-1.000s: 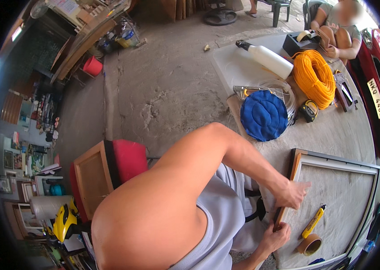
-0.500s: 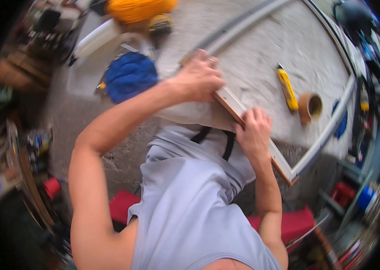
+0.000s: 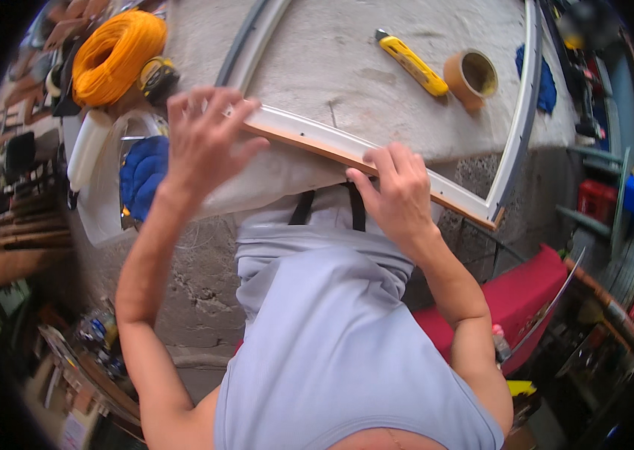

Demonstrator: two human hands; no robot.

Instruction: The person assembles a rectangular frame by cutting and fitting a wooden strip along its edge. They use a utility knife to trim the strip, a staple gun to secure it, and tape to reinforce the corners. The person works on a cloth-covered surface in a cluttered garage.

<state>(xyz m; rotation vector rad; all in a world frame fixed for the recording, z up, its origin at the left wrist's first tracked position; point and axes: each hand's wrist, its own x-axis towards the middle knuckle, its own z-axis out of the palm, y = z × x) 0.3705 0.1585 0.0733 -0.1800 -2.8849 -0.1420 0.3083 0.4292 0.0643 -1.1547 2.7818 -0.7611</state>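
A white frame (image 3: pixel 500 161) with dark outer edging lies on the worktable, its near rail slanting across in front of me. Along that rail's near edge runs a thin brown strip (image 3: pixel 296 141). My right hand (image 3: pixel 399 191) grips the rail right of its middle, thumb below and fingertips on top. At the rail's left corner my left hand (image 3: pixel 208 146) hovers with its fingers spread, slightly blurred, holding nothing; whether a fingertip touches the frame I cannot tell. Inside the frame lie a yellow utility knife (image 3: pixel 413 66) and a brown roll of tape (image 3: pixel 461 84).
An orange coil of cord (image 3: pixel 92 75), a yellow-and-black tape measure (image 3: pixel 158 79), a white roll (image 3: pixel 89 150) and a blue bundle (image 3: pixel 147 176) sit at the left. Another blue bundle (image 3: pixel 546 86) lies beyond the frame's right side. A red seat (image 3: pixel 527 289) stands at my right.
My left hand has let go of the rail and opened at its left corner. The view has turned, so the frame lies flatter across it. My right hand still grips the rail.
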